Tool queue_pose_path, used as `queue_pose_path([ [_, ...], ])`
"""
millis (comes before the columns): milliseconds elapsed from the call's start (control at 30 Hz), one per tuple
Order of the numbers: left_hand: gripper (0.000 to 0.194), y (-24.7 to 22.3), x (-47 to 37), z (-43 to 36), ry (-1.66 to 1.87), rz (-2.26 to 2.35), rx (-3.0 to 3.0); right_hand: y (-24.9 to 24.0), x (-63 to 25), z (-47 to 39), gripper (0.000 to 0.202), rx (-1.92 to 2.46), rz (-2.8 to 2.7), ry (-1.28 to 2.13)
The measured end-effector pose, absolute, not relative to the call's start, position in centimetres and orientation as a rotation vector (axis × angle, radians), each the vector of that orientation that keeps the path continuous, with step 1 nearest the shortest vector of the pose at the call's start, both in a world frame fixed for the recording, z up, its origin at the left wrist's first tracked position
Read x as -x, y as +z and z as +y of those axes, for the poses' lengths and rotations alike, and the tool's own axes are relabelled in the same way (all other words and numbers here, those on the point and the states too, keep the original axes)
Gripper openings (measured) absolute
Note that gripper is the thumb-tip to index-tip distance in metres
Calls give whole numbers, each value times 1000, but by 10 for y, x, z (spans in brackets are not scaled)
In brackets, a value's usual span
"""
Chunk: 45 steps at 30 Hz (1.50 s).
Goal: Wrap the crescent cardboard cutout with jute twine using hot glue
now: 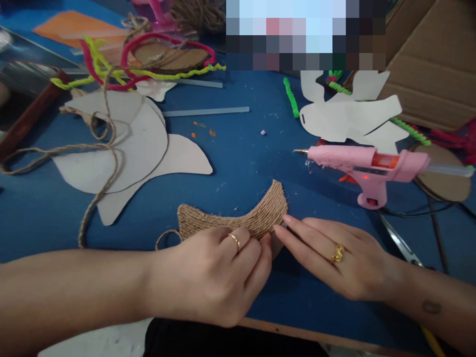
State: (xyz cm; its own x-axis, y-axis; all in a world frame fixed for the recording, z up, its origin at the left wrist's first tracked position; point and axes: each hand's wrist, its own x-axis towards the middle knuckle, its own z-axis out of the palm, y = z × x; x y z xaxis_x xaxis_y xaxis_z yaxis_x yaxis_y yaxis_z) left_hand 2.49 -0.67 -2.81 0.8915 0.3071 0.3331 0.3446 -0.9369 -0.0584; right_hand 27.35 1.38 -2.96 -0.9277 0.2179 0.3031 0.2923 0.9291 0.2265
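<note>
A curved piece covered in rows of brown twine (238, 218) lies on the blue table near its front edge. Over its lower side, my left hand (223, 272) is closed with the fingers curled down on the piece; the fingertips are partly hidden. My right hand (334, 253) rests at the piece's right end, fingers stretched out and fingertips touching its edge. A small loop of twine (167, 235) sticks out at the left, beside my left wrist. Part of a pale backing shows under the right end of the piece.
The pink glue gun (368, 163) lies at the right, nozzle pointing left, with scissors (399, 238) below it. White cutouts (122, 144) and loose twine are at the left, more white cutouts (345, 116) at the upper right. Glue sticks (208, 112) and pipe cleaners (292, 96) lie farther back.
</note>
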Motion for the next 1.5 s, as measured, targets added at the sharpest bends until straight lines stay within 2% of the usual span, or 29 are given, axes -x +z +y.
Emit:
queue_pose_path([
  [567,22,-36,-25,-9,-635,-549,2925,-28,-275,17,35,313,-2868,-361],
  [733,19,-30,-23,-6,-555,-524,2929,-31,-277,16,38,351,-2858,-326],
  [967,22,-36,-18,-6,-644,-487,2916,-31,-277,16,39,371,-2866,-308],
  [1333,27,-24,-20,-3,-553,-488,2983,-28,-275,18,42,347,-2860,-370],
  [1500,29,-35,-18,-5,-607,-504,2939,-29,-271,19,43,415,-2849,-273],
])
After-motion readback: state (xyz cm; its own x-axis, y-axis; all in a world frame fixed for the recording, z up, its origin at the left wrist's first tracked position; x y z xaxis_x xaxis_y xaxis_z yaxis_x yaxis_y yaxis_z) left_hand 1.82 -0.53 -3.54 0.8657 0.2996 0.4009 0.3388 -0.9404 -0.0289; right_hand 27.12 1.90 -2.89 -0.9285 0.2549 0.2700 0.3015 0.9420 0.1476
